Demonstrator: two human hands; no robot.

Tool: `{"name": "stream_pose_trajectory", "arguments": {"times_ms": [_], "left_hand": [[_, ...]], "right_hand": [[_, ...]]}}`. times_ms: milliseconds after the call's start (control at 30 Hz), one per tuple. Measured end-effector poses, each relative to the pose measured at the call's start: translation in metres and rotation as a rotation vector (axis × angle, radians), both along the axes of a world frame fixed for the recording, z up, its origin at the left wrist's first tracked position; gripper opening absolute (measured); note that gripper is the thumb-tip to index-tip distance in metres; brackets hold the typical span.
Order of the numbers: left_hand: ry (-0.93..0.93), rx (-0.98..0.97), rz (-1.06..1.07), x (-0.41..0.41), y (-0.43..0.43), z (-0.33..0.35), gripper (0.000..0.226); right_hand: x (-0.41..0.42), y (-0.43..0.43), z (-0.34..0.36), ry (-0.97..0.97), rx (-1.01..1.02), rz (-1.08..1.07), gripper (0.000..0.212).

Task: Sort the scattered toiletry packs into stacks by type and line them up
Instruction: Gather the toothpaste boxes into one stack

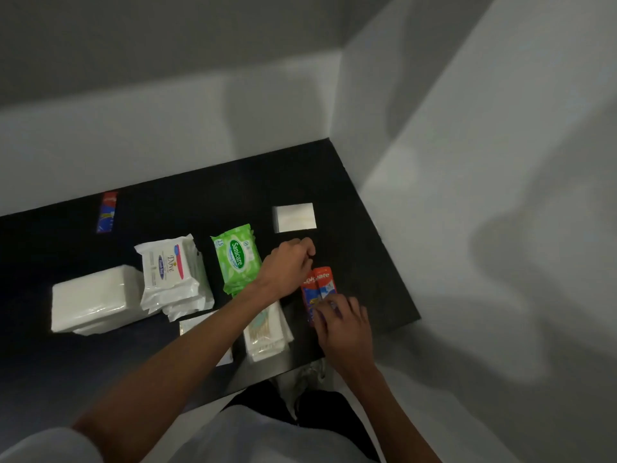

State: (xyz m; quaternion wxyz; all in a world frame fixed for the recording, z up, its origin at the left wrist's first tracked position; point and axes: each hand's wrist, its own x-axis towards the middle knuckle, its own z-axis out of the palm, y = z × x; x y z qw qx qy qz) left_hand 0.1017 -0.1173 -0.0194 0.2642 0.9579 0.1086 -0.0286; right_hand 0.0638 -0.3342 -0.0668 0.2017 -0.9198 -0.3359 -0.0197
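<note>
On the black table lie a white tissue stack, a stack of white Dove packs and green Sanicare wipes. Red Colgate sachets sit near the right edge. My right hand rests fingers-down on their near end. My left hand hovers curled just left of them, above the green wipes' corner. A cotton-swab pack stack lies under my left forearm. A lone Colgate sachet lies far left, and a white square pack at the back.
Grey walls close the table at the back and right. Another flat white pack peeks out beneath my left forearm. The table's front edge runs just before my legs, with a shoe on the floor below.
</note>
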Motion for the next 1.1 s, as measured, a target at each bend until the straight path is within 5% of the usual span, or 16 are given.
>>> {"name": "stream_pose_trajectory", "arguments": {"times_ms": [167, 367, 533, 767, 933, 1100], "left_hand": [[-0.215, -0.06, 0.104, -0.03, 0.043, 0.054, 0.006], [-0.301, -0.046, 0.294, -0.073, 0.149, 0.094, 0.007], [-0.123, 0.074, 0.422, -0.098, 0.26, 0.087, 0.009], [0.148, -0.035, 0.79, -0.136, 0.385, 0.007, 0.022], [0.245, -0.178, 0.946, -0.145, 0.433, -0.038, 0.042], [0.32, -0.193, 1.01, -0.127, 0.438, -0.042, 0.085]], "right_hand": [[0.005, 0.036, 0.035, 0.196, 0.213, -0.156, 0.028], [-0.002, 0.093, 0.07, 0.133, 0.402, -0.208, 0.015], [-0.023, 0.133, 0.09, 0.14, 0.434, -0.285, 0.015], [-0.061, 0.161, 0.092, 0.202, 0.41, -0.367, 0.018], [-0.086, 0.164, 0.084, 0.189, 0.432, -0.378, 0.015], [-0.108, 0.167, 0.079, 0.292, 0.33, -0.362, 0.019]]}}
